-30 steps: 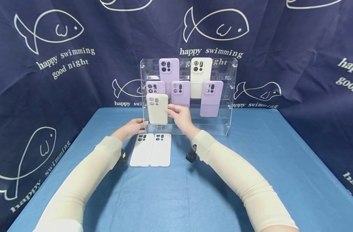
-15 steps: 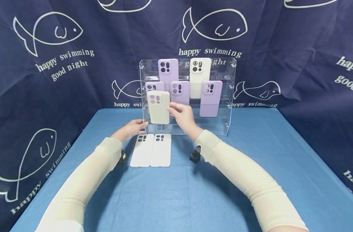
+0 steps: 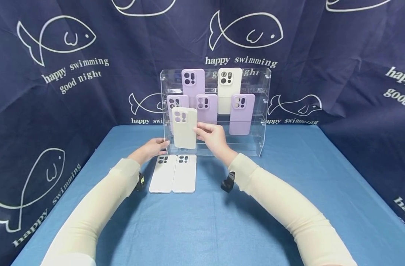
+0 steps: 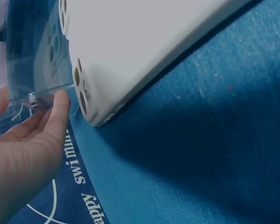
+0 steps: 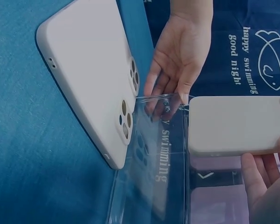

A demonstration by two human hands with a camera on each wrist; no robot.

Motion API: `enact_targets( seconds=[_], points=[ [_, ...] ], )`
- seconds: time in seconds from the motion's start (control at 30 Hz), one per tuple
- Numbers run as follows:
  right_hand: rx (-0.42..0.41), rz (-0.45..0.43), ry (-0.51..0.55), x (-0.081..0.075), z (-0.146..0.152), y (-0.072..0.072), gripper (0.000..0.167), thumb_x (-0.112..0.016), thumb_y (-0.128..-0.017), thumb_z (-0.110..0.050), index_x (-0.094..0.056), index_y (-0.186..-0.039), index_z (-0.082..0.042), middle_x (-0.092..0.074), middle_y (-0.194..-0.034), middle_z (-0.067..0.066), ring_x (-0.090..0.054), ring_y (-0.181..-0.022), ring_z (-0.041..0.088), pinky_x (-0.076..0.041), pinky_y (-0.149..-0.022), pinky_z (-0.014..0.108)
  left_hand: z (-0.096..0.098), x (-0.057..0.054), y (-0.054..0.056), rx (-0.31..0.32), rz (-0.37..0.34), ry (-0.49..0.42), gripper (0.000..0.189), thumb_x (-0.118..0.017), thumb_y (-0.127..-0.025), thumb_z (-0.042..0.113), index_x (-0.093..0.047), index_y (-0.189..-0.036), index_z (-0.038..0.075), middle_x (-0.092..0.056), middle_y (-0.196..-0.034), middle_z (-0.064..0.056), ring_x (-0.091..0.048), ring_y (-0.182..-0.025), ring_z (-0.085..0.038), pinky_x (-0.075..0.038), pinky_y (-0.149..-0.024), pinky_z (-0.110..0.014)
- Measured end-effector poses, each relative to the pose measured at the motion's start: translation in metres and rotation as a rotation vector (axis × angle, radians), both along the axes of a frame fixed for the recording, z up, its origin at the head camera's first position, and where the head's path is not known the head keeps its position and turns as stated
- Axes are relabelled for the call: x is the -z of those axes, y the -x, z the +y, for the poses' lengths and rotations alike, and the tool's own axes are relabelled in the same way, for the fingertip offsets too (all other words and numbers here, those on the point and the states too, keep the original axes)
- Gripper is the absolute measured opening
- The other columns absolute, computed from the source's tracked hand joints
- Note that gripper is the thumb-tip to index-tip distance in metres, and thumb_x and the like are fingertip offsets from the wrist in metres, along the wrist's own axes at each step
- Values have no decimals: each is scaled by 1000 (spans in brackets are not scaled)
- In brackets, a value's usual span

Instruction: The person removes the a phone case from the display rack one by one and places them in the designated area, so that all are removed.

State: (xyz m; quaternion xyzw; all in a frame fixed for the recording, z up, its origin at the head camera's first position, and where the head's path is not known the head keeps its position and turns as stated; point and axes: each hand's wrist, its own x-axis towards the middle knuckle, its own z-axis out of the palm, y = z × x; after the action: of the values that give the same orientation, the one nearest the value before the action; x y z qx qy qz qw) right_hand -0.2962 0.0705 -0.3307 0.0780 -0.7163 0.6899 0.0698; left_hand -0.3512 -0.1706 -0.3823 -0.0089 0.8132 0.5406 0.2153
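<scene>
My right hand (image 3: 214, 137) pinches a cream phone case (image 3: 185, 135) by its right edge, thumb in front and fingers behind. The case is upright, camera cutouts at the top, before the lower left of a clear acrylic display stand (image 3: 237, 141). At the stand's lower left side, my left hand (image 3: 152, 147) holds the clear side panel between thumb and fingers; the left wrist view shows that hand (image 4: 30, 158) at the panel's corner. Two white phone cases, a left one (image 3: 161, 177) and a right one (image 3: 184, 177), lie side by side before the stand.
A purple case (image 3: 198, 88) and a cream case (image 3: 225, 98) stand on the rack's upper tier. Lower are three purple cases: left (image 3: 184, 99), partly hidden, middle (image 3: 210, 112) and right (image 3: 241, 118). A blue cloth (image 3: 196, 229) covers the table; a navy fish-print curtain (image 3: 149, 48) hangs behind.
My right hand has moved slightly right and down with the cream case, uncovering more of the purple case behind it. My left hand has stayed at the stand's side.
</scene>
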Motion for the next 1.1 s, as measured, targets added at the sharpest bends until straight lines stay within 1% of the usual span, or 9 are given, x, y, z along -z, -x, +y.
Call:
enact_targets(
  seconds=[0.1,0.27,0.37,0.47,0.53,0.7,0.77,0.87,1.1],
  points=[
    [-1,-14,4,2,0,-2,33,-73,-87,-10,-68,-116,3,-68,-117,19,-70,-102,29,-62,-83,29,-1,1,0,2,-1,8,65,-41,-105,30,-11,-154,-2,-19,-160,-18,-29,-145,-32,-34,-120,-40],
    [0,-21,7,3,2,-3,34,-73,-87,-10,-67,-117,3,-68,-117,19,-70,-101,30,-62,-85,33,-2,2,-1,8,1,9,65,-41,-106,30,-11,-154,-1,-19,-160,-18,-29,-145,-32,-34,-121,-40],
    [0,-25,11,3,3,-5,34,-73,-87,-11,-67,-117,4,-68,-117,19,-70,-102,30,-63,-84,32,-2,2,-2,4,-1,9,65,-41,-106,30,-12,-154,-1,-19,-160,-17,-28,-145,-32,-34,-121,-40],
    [-6,-36,38,4,5,-5,34,-73,-87,-9,-67,-118,5,-68,-118,21,-69,-102,31,-63,-83,31,-2,2,-1,-3,-2,12,65,-41,-106,30,-12,-154,0,-20,-160,-17,-29,-145,-31,-34,-120,-40],
    [-13,-50,71,6,6,-5,34,-73,-87,-7,-66,-118,6,-67,-118,22,-70,-102,32,-62,-85,34,-2,2,-1,0,1,10,64,-41,-106,30,-12,-154,0,-19,-161,-17,-28,-146,-31,-34,-120,-40],
    [-13,-92,129,14,13,-3,34,-72,-87,-6,-66,-117,7,-66,-119,23,-73,-92,22,-61,-88,40,-1,1,-1,8,3,2,63,-40,-106,29,-12,-154,-1,-19,-161,-17,-27,-146,-31,-35,-120,-40],
    [-12,-107,136,16,16,-2,33,-72,-87,-6,-66,-117,7,-67,-118,23,-72,-86,16,-62,-87,37,0,1,-1,7,2,8,63,-40,-106,29,-13,-154,-1,-19,-160,-17,-28,-146,-31,-36,-119,-39],
    [-12,-119,136,18,19,-3,33,-72,-87,-7,-67,-117,6,-67,-116,23,-71,-80,11,-63,-84,33,1,1,-1,2,7,15,62,-40,-106,28,-14,-154,-2,-21,-160,-17,-29,-145,-31,-36,-119,-39],
    [-22,-132,122,21,21,-6,32,-71,-88,-6,-66,-117,7,-67,-115,24,-69,-76,9,-63,-81,31,1,1,-1,-16,6,8,62,-40,-106,28,-15,-154,-1,-22,-159,-17,-31,-144,-32,-35,-120,-40]
  ],
)
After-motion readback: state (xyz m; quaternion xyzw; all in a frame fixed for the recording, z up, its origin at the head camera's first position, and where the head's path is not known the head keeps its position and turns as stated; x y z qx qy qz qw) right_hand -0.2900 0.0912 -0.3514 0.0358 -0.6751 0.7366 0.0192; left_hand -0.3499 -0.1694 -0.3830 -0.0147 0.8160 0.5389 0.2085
